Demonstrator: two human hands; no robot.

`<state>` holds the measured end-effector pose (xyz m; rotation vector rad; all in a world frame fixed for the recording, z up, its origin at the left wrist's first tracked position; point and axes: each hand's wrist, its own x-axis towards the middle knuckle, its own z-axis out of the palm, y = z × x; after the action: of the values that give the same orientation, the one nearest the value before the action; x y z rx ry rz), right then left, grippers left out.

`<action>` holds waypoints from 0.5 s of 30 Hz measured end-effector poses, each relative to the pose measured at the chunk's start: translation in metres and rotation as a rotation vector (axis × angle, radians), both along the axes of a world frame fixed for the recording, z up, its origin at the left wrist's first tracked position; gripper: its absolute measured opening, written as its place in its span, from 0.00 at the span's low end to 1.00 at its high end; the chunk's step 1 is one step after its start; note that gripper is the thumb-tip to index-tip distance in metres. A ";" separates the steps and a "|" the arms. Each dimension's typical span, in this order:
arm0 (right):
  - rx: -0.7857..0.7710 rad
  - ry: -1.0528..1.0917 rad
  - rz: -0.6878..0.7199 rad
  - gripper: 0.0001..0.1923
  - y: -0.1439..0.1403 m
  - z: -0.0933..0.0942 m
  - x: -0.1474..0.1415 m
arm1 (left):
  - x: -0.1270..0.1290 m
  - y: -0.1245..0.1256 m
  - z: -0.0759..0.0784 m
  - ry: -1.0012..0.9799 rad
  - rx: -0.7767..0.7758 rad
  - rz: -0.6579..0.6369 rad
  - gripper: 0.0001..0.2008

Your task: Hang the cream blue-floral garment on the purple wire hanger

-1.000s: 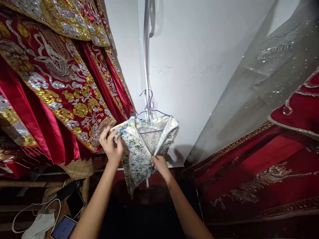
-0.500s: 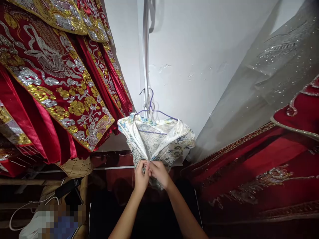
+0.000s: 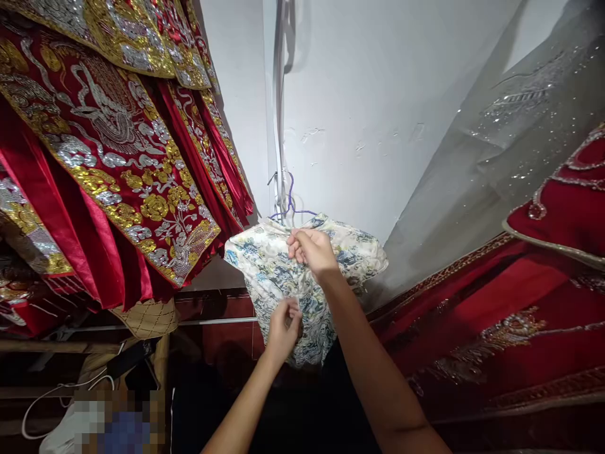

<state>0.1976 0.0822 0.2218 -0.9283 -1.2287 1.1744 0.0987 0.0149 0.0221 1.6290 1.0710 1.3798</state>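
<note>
**Small brocade garment closed on its hanger**

A small floral garment (image 3: 302,284) hangs on a purple wire hanger (image 3: 289,200) against the white wall (image 3: 378,94), in the corner between two racks of costumes. Half a second ago its front lay open, the pale lining showing, and both hands were pinched together at its lower edge. Now the front is drawn shut, so only the patterned face is seen. The right hand (image 3: 309,249) has been raised to the neck, just under the hanger hook, where its fingers are curled closed around a pinch of cloth. The left hand (image 3: 283,326) has stayed low, its fingers closed on the fabric at mid-front. The work appears to have passed from the hem to the collar, though no fastening can be made out.

The cloth is a stiff, glossy brocade, cream with blue and green flowers, puffed at the shoulders. The hanger is thin bent wire. To the left, heavy red satin robes (image 3: 108,164) are thickly embroidered in raised gold and silver thread. To the right, a sheer grey veil (image 3: 496,145) with glinting sequins lies over another red gown (image 3: 496,328) trimmed with beadwork.
</note>
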 end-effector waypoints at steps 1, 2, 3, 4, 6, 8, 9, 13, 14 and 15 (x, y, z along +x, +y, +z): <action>-0.004 -0.026 0.008 0.14 -0.004 -0.004 0.001 | -0.005 0.007 0.018 -0.033 0.015 0.006 0.17; -0.001 -0.053 0.013 0.15 -0.008 -0.007 0.002 | -0.011 0.015 0.039 -0.061 0.052 0.030 0.23; 0.011 -0.078 0.016 0.16 -0.010 -0.010 0.003 | -0.018 0.024 0.063 -0.072 0.123 0.075 0.26; 0.031 -0.099 0.021 0.16 -0.012 -0.011 0.004 | -0.024 0.034 0.087 -0.058 0.203 0.111 0.25; 0.080 -0.140 0.044 0.17 -0.011 -0.013 0.006 | -0.037 0.054 0.131 0.054 0.363 0.105 0.20; 0.136 -0.179 0.068 0.17 -0.006 -0.017 0.008 | -0.046 0.070 0.162 0.223 0.468 0.019 0.12; 0.161 -0.192 0.073 0.17 -0.003 -0.022 0.009 | -0.049 0.075 0.171 0.302 0.509 -0.010 0.10; 0.186 -0.220 0.032 0.18 0.011 -0.058 0.007 | -0.057 0.078 0.179 0.435 0.597 0.007 0.08; 0.169 -0.245 0.028 0.18 0.014 -0.070 0.005 | -0.061 0.077 0.178 0.414 0.601 0.049 0.07; 0.148 -0.279 0.022 0.18 0.014 -0.081 0.004 | -0.065 0.076 0.177 0.370 0.600 0.113 0.07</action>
<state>0.2012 0.0966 0.1411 -0.9918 -1.5313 0.9782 0.0334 0.0910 0.1996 2.3598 1.0173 1.6150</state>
